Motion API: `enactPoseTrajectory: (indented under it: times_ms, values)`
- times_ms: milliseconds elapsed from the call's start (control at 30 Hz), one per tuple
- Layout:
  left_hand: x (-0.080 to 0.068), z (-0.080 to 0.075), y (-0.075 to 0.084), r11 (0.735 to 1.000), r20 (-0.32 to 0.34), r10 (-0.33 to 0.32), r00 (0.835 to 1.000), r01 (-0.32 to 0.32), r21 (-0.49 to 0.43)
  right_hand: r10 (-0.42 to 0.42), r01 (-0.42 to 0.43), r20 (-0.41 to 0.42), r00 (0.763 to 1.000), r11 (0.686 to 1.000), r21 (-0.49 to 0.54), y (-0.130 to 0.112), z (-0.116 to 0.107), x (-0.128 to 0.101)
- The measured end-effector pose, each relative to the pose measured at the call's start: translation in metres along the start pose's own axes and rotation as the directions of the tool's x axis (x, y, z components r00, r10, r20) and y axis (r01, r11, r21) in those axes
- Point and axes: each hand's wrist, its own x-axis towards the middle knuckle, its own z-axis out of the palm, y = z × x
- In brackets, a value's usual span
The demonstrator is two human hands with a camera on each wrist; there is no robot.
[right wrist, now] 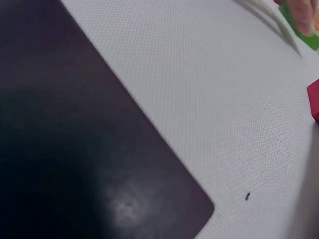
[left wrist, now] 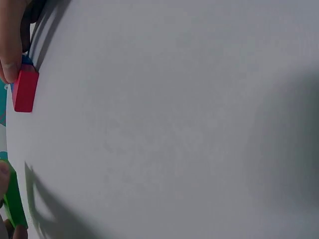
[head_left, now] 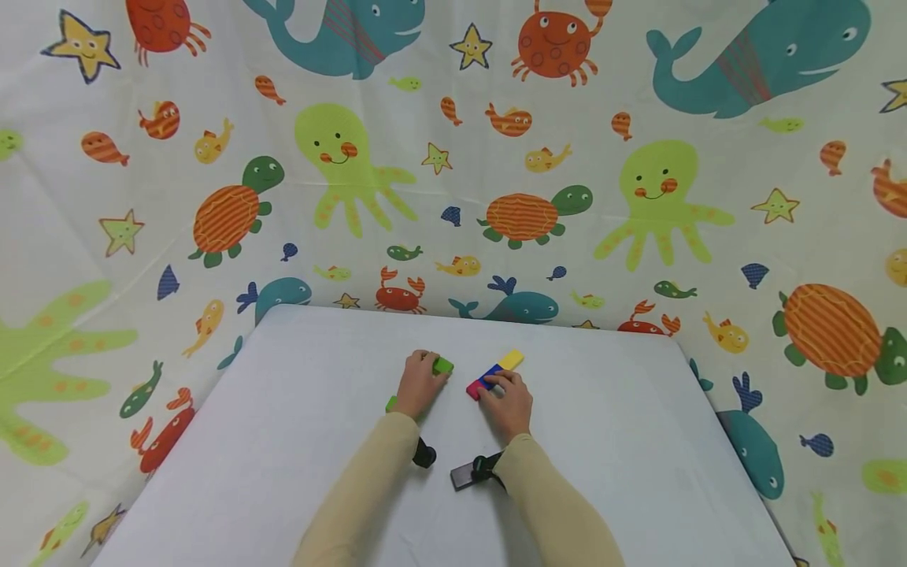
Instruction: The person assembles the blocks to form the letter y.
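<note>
In the head view my left hand [head_left: 420, 386] pinches a small green block [head_left: 443, 365] between thumb and fingers. The same green block [left wrist: 15, 201] shows at the edge of the left wrist view. A second green piece [head_left: 391, 403] peeks out beside my left wrist, mostly hidden by it. My right hand [head_left: 512, 400] grips a slanted row at its near part, thumb and fingertips at the red block [head_left: 473, 390] and the blue block [head_left: 488, 376]. A yellow block [head_left: 512, 360] forms the row's far end.
A dark flat rectangle [head_left: 464, 476] with rounded corners lies beside the right wrist's black camera [head_left: 485, 467]; it fills the left of the right wrist view. The white table [head_left: 298, 394] ends against a patterned sea-animal cloth [head_left: 453, 173].
</note>
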Motion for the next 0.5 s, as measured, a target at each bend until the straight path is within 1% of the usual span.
enactPoseTrajectory:
  times_ms: [100,233,300,400,500]
  values:
    - [0.001,0.005,0.005,0.999,0.02,-0.031,0.999,0.032,-0.016,0.01,-0.01,0.005,1.0,1.0,-0.005,-0.001,0.0,0.0]
    - [0.003,0.012,0.007,0.996,0.09,-0.09,0.992,0.09,0.008,0.002,-0.002,0.006,1.0,1.0,-0.009,-0.002,-0.002,0.0]
    - [0.003,0.013,0.006,0.996,0.097,-0.088,0.991,0.087,0.011,-0.009,0.009,0.001,1.0,1.0,-0.009,-0.002,-0.002,-0.001]
    - [0.003,0.014,0.004,0.997,0.089,-0.072,0.993,0.073,-0.001,-0.02,0.02,-0.007,1.0,1.0,-0.005,-0.003,-0.002,-0.001]
    - [0.004,0.013,0.006,0.997,0.084,-0.076,0.994,0.078,-0.025,-0.016,0.016,-0.005,1.0,1.0,-0.002,-0.003,-0.002,-0.001]
